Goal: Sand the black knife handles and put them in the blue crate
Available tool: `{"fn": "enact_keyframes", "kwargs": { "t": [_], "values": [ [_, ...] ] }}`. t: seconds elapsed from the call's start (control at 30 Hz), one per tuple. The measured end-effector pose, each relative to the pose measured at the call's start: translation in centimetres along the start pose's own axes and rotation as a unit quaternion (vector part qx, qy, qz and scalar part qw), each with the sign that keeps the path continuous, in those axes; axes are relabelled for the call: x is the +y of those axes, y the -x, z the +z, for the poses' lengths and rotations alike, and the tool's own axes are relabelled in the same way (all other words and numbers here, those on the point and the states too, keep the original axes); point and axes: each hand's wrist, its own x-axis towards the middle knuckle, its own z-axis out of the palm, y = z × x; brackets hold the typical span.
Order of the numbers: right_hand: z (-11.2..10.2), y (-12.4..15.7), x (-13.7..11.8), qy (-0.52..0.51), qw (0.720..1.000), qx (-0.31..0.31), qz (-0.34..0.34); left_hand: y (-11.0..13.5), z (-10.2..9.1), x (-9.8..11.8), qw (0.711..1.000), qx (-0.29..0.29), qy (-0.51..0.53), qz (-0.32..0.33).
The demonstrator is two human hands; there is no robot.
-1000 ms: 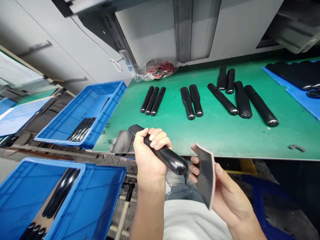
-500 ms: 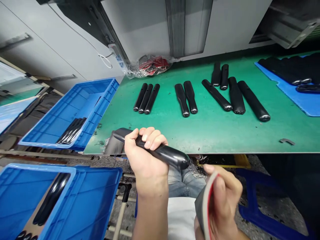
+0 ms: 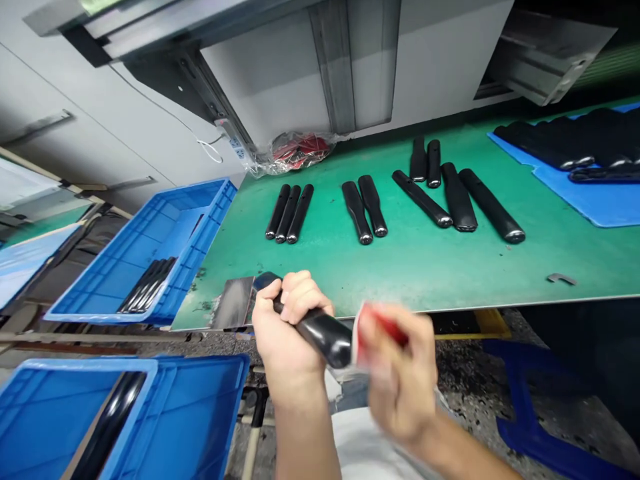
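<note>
From the head view, the left hand [image 3: 291,321] is clenched tightly round the black handle [image 3: 324,339] of a cleaver, its grey blade [image 3: 234,303] held steady over the near edge of the green workbench [image 3: 440,273]. The right hand [image 3: 399,373] is motion-blurred, but it seems to pinch a red-edged abrasive pad [image 3: 374,325] right beside the handle's butt end, though contact is hard to confirm.

Green workbench [image 3: 425,273]; black knife handles [image 3: 289,213] in rows; blue crates [image 3: 210,213]
</note>
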Motion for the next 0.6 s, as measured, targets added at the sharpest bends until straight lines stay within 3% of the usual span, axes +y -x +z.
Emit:
{"fn": "enact_keyframes", "kwargs": {
  "t": [0.1, 0.2, 0.23, 0.33, 0.4, 0.47, 0.6],
  "values": [
    [-0.2, -1.2, 1.1, -0.026, 0.998, -0.014, 0.059, 0.5, 0.3, 0.3, 1.000, 0.016, 0.015, -0.008],
    [-0.8, -1.4, 0.6, -0.180, 0.973, -0.045, 0.139, 0.6, 0.5, 0.3, 0.999, 0.015, 0.040, -0.004],
    [-1.0, -1.2, 0.1, -0.251, 0.949, -0.055, 0.184, 0.6, 0.4, 0.2, 0.999, 0.010, 0.046, -0.002],
    [-1.6, -0.7, -1.4, -0.427, 0.843, -0.071, 0.321, 0.5, 0.4, -0.1, 0.999, 0.007, 0.053, 0.000],
    [-2.0, -0.5, -2.1, -0.483, 0.793, -0.077, 0.362, 0.5, 0.4, -0.2, 0.999, 0.008, 0.050, 0.006],
    [-2.3, -0.4, -2.5, -0.497, 0.786, -0.101, 0.353, 0.5, 0.3, -0.2, 0.999, 0.006, 0.048, 0.013],
    [-2.9, -0.1, -3.2, -0.435, 0.821, -0.125, 0.347, 0.6, 0.1, -0.1, 0.999, -0.007, 0.043, 0.002]
  ]
}}
